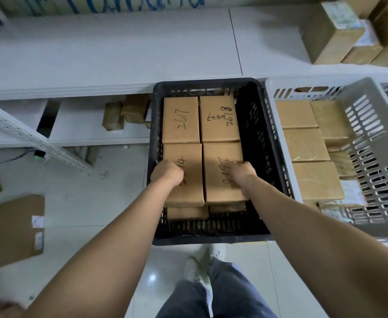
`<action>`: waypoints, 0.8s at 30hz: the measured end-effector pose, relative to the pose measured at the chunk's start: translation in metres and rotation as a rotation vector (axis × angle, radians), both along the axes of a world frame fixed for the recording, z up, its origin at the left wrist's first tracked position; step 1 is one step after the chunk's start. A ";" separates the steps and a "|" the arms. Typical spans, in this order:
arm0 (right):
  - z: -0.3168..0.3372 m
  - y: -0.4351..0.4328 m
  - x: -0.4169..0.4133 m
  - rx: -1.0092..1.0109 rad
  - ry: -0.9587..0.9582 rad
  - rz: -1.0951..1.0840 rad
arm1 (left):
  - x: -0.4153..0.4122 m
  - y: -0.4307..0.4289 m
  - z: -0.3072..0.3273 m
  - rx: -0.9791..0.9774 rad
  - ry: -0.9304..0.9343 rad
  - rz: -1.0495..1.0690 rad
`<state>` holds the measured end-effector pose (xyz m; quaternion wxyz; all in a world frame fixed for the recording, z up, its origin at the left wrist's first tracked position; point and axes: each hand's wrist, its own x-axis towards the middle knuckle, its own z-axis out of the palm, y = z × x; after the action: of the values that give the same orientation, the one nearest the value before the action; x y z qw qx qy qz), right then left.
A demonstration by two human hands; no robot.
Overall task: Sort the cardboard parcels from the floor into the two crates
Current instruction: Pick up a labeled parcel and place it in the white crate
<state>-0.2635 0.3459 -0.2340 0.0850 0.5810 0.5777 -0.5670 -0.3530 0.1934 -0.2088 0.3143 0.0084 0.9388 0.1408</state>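
Parcels (pixel 180 120) fill black crate (pixel 257 134): four on top layer, more underneath. L hand (pixel 166 173), fingers curled, sits on parcel at crate's near-left corner (pixel 186 191); R hand (pixel 243 174) rests on near-right parcel (pixel 220 189). Can't tell if either hand actually grips. White crate (pixel 372 134) stands just right of black one, w/ parcels inside too. Flat cardboard parcel (pixel 11 228) lies on floor (pixel 85 191), left of black crate.
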 end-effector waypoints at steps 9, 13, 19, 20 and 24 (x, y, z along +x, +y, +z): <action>-0.008 0.006 0.003 0.078 -0.059 0.034 | -0.011 -0.011 -0.006 0.090 -0.108 0.128; -0.007 0.010 0.001 0.055 -0.073 0.048 | -0.010 -0.010 -0.005 0.103 -0.188 0.135; -0.004 0.027 -0.019 0.136 -0.043 0.069 | -0.029 0.012 0.003 0.122 0.099 0.094; -0.003 0.032 -0.024 0.146 -0.028 0.072 | -0.035 0.016 0.004 0.155 0.141 0.088; 0.004 0.051 -0.041 0.164 0.045 0.074 | -0.059 0.030 0.000 0.225 0.186 0.061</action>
<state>-0.3043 0.3969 -0.2296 0.0450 0.5513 0.6452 -0.5270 -0.4116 0.2229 -0.2092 0.2184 0.0281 0.9420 0.2533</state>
